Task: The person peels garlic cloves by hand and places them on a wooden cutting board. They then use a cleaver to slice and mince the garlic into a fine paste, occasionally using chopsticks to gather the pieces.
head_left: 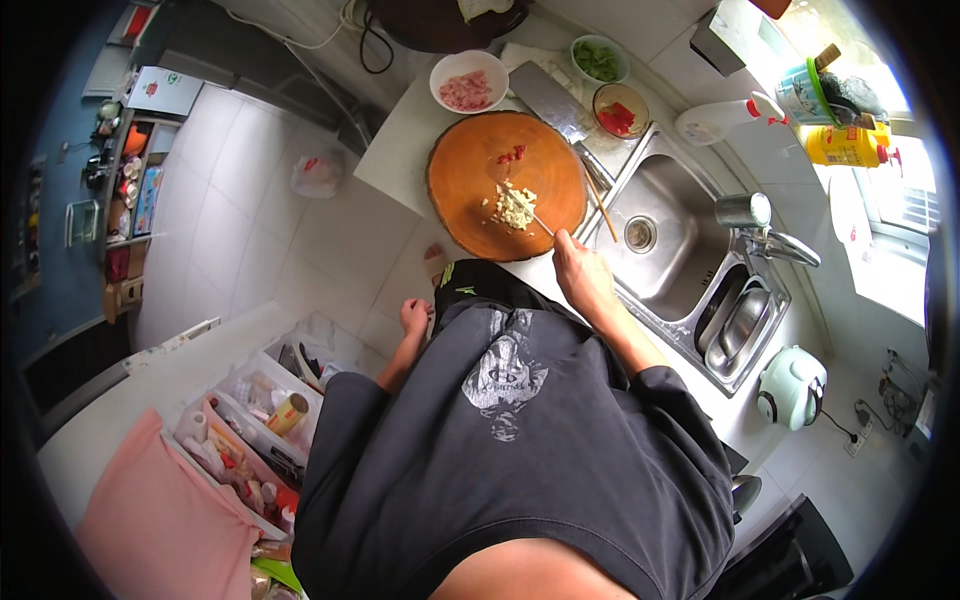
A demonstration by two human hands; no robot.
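On the round wooden chopping board (465, 165) lies a small heap of chopped pale garlic (515, 208), with bits of chopped red pepper (511, 155) farther back. My right hand (578, 265) is closed around the end of a thin metal utensil (541, 225) at the board's near right edge. The utensil's far end rests in the garlic, so its shape cannot be made out. Beside my body, away from the counter, hangs my left hand (415, 315), its fingers curled in and nothing visible in them.
Behind the board stand a bowl of sliced meat (468, 84), a cleaver (547, 98), a bowl of greens (598, 60) and a glass bowl of red pepper (618, 110). Chopsticks (600, 205) lie between board and steel sink (680, 235). An open drawer (240, 440) is at left.
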